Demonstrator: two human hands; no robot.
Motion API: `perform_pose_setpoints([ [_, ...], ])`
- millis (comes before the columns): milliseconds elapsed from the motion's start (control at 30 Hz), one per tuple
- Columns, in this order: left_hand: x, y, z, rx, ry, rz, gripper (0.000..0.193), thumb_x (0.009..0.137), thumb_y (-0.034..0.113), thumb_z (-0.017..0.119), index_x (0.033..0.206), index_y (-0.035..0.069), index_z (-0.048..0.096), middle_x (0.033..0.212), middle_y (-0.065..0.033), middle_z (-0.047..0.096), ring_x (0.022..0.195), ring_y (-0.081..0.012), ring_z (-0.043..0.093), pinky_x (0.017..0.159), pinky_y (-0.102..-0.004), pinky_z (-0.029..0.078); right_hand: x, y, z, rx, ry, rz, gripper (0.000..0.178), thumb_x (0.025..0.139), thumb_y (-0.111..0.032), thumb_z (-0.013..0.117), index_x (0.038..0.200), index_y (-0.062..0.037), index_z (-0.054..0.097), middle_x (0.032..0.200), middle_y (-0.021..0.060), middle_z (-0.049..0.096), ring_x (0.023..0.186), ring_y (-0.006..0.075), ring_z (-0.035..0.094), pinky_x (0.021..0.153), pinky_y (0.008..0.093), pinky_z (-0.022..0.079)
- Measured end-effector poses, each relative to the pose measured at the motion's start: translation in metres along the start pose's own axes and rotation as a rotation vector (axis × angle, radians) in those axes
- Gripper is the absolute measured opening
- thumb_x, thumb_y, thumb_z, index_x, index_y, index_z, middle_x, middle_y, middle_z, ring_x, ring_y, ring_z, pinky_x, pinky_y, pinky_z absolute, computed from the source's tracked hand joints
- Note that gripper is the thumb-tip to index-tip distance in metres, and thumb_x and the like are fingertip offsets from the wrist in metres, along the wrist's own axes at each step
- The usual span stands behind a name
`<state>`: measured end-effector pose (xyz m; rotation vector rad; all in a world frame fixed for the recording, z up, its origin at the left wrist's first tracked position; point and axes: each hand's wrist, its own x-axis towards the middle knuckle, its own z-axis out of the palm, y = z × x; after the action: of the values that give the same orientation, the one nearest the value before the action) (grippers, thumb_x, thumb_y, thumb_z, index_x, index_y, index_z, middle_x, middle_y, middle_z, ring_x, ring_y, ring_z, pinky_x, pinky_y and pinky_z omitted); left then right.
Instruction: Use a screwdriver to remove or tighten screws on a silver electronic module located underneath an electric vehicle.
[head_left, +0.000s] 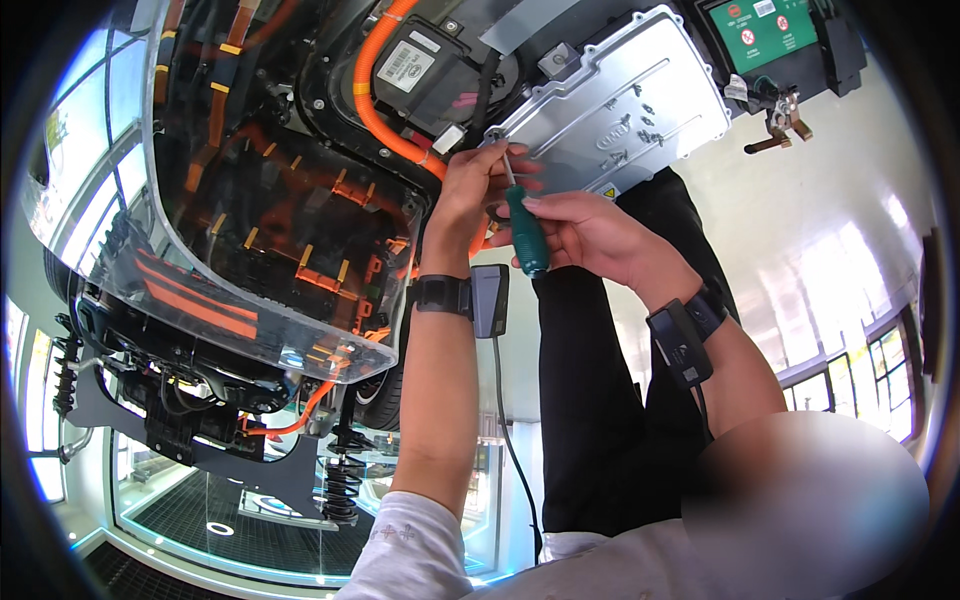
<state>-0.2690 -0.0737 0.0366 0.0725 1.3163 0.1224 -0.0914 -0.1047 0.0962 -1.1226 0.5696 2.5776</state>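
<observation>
A screwdriver (528,232) with a green ribbed handle and a thin metal shaft points up toward the near left corner of a silver metal box (590,110). My right hand (595,235) grips its handle, thumb along one side and fingers curled behind. At that same corner, my left hand (470,190) has its thumb and forefinger drawn together beside the shaft and a small dark fitting on the box's edge. What lies between those fingertips is too small to make out. The screwdriver's tip is hidden near the left fingers.
A thick orange cable (375,75) curves beside a black labelled unit (420,65). At left, a clear cover (345,368) encloses dark parts with orange cables. A coil spring (343,485) stands below. A green panel (765,30) and metal terminals (780,125) are at upper right.
</observation>
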Motion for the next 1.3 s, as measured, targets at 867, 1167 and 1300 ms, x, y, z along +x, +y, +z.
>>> perform_pose_setpoints([
  [867,0.004,0.016,-0.008,0.068,-0.054,-0.089,0.032,0.093,0.024,0.058,0.102,-0.005,0.064,0.079,-0.0102,0.066,0.070,-0.0191,0.065,0.064,-0.0304,0.054,0.019,0.012,0.005,0.116,-0.116,-0.131,0.037,0.091,-0.033,0.062,0.115,-0.0054,0.057,0.096,0.0029,0.064,0.086,0.0125,0.064,0.079,0.0297,0.052],
  [1167,0.008,0.022,-0.010,0.253,0.019,-0.113,0.034,0.093,0.026,0.059,0.103,-0.005,0.063,0.078,-0.0092,0.066,0.066,-0.0174,0.064,0.064,-0.0289,0.054,0.029,0.007,0.006,0.077,-0.031,-0.099,0.035,0.093,-0.032,0.059,0.115,-0.0048,0.058,0.109,0.0080,0.066,0.086,0.0132,0.065,0.080,0.0309,0.052],
  [1300,0.008,0.025,-0.015,0.198,-0.048,-0.131,0.034,0.092,0.027,0.060,0.102,-0.005,0.063,0.077,-0.0086,0.065,0.066,-0.0167,0.064,0.062,-0.0271,0.052,0.024,0.008,0.001,0.180,-0.163,-0.192,0.041,0.090,-0.039,0.061,0.113,-0.0062,0.054,0.103,0.0060,0.066,0.087,0.0180,0.065,0.082,0.0362,0.051],
])
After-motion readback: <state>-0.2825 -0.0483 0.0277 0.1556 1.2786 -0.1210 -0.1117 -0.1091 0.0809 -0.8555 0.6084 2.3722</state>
